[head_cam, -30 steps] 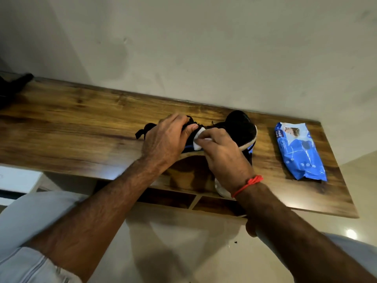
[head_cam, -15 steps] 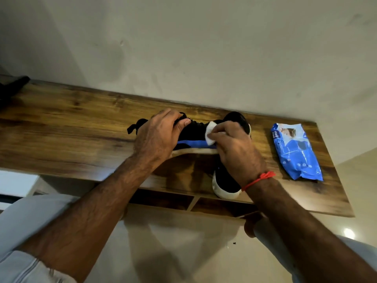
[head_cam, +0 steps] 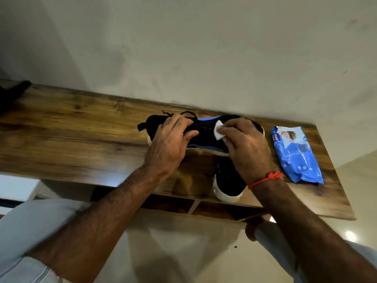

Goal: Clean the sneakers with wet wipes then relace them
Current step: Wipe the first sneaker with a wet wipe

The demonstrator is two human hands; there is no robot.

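L hand (head_cam: 169, 146) grips black sneaker (head_cam: 206, 131) at its heel end, on wood shelf (head_cam: 71, 139). R hand (head_cam: 246, 148) pinches white wipe (head_cam: 218, 130), pressed on the upper. 2nd sneaker (head_cam: 227, 182) just below, toe at shelf edge. Blue wipes pack (head_cam: 295, 154) to the right.

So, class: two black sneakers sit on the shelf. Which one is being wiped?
The far sneaker, lying crosswise along the wall: the left hand grips it while the right hand rubs a white wipe on it. The near sneaker lies untouched.
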